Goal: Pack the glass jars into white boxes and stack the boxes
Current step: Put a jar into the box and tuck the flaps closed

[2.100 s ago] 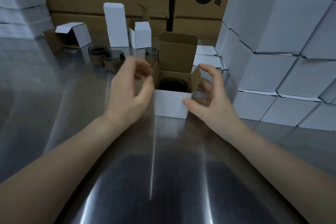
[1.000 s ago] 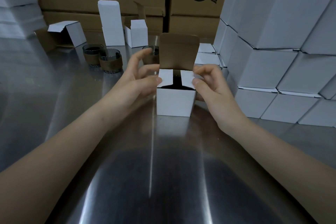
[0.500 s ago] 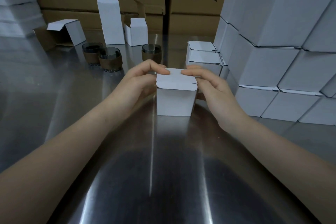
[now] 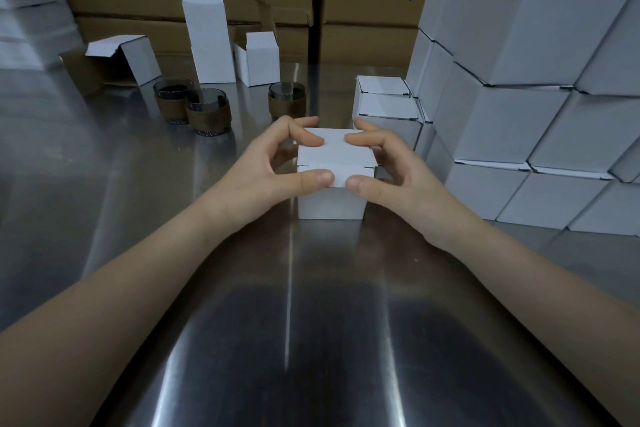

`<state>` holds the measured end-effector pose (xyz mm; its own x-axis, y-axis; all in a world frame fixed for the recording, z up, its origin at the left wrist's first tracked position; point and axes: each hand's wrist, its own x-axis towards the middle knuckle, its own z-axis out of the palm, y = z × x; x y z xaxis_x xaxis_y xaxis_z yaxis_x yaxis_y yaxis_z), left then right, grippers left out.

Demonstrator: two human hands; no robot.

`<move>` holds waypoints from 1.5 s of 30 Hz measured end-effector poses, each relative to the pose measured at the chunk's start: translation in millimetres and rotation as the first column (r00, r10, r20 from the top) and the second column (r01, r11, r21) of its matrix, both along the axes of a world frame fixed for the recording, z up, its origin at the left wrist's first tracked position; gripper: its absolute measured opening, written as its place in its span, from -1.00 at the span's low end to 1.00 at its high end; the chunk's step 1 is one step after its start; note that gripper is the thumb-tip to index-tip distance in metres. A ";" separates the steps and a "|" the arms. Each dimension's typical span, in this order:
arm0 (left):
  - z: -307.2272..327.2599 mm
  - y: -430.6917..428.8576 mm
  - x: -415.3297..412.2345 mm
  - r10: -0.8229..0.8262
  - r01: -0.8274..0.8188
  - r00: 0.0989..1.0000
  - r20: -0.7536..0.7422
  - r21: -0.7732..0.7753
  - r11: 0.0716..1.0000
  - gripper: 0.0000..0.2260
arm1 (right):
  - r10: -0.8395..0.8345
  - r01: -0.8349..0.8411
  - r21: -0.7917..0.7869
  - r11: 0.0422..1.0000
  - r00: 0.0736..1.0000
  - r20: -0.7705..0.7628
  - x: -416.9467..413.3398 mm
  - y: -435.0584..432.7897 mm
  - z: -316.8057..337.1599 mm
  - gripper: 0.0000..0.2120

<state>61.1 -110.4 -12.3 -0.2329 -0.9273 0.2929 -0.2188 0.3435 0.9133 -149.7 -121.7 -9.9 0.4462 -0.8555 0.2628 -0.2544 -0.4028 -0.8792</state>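
Hidden: contents of the white box [image 4: 334,180] cannot be seen; lid shut.
Box: plain cube, standing mid-worktop [image 4: 138,184].
Left hand [image 4: 266,168]: fingers pinching the lid's front edge.
Right hand [image 4: 394,172]: the same.
Jars [image 4: 207,111]: three behind, unpacked.

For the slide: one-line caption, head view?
Both hands, left and right, press shut a white box; three glass jars wait behind.

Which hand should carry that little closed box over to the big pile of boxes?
Probably the right hand. The stack of white boxes stands on the right side of the closed box, so it reaches without crossing. The left hand sits nearer the glass jars.
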 end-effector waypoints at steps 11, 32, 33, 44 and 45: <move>-2.3 2.3 -10.0 0.097 -0.099 0.995 -0.025 -0.146 0.984 -0.60 | -0.023 0.027 -0.110 0.994 0.999 0.034 -2.2 -8.1 -9.0 -0.64; -1.9 0.5 -15.5 0.044 -0.061 0.985 -0.169 -0.092 0.994 -0.82 | -0.031 0.037 -0.062 0.997 0.995 0.096 1.9 -3.5 -3.3 -0.69; -2.1 0.2 -15.1 0.041 -0.057 0.986 -0.160 -0.094 0.994 -0.83 | -0.030 0.036 -0.059 0.998 0.994 0.102 2.0 -3.5 -3.6 -0.70; 3.0 0.7 -13.4 0.017 -0.018 0.988 -0.154 -0.005 1.000 -0.67 | -0.032 0.023 0.063 0.998 0.989 0.142 5.8 -4.1 -1.0 -0.80; 3.3 0.8 -13.5 0.020 -0.019 0.988 -0.156 0.006 1.000 -0.69 | -0.039 0.026 0.081 0.996 0.988 0.152 5.9 -4.8 -1.4 -0.83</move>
